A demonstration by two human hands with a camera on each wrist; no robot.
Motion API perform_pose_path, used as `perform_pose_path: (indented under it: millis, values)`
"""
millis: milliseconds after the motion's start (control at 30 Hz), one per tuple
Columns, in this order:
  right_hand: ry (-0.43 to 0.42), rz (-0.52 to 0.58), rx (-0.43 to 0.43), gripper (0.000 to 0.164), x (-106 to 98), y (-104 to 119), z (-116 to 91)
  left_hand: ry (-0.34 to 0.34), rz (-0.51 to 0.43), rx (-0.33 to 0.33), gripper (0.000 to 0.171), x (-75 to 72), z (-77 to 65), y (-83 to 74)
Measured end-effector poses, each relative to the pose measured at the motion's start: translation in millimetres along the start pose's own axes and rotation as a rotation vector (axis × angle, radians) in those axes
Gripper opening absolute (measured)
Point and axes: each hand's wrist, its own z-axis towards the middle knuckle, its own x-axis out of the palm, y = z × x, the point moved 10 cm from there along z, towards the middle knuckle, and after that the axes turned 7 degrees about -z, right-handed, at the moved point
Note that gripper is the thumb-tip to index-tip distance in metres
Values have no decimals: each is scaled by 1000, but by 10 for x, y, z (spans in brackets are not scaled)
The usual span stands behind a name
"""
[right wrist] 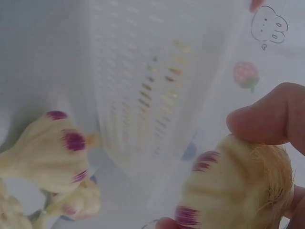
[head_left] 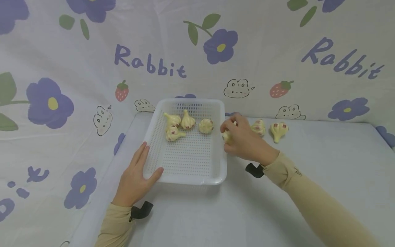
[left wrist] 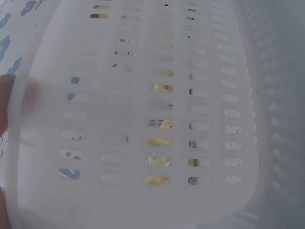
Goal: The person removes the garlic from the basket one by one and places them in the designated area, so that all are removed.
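My right hand (head_left: 242, 139) pinches a garlic bulb (right wrist: 233, 186) between thumb and fingers, just outside the right rim of a white perforated basket (head_left: 185, 180). Purple patches and a rooty base show on this bulb in the right wrist view. With fingers straight, my left hand (head_left: 134, 181) rests at the basket's front left corner, its thumb over the front rim. Inside the basket, towards the back, lie several garlic bulbs (head_left: 187, 120). Beyond my right hand, more loose bulbs lie on the table, including one garlic bulb (head_left: 279, 132) with its stem towards me.
The basket stands on a white table (head_left: 333, 178). Behind it and to the left hangs a pale cloth (head_left: 253, 61) printed with purple flowers, rabbits and strawberries. A black strap piece (head_left: 142, 210) sticks out at each wrist.
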Motion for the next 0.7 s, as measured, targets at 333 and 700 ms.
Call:
perform_pose_path:
  millis: [333, 700]
  values:
    - [-18, 6, 45, 37, -81, -318, -301, -26, -6, 29, 86, -21, -11, -18]
    - [-13, 9, 114, 37, -144, -766, -570, -18, -9, 15, 84, -19, 3, -15]
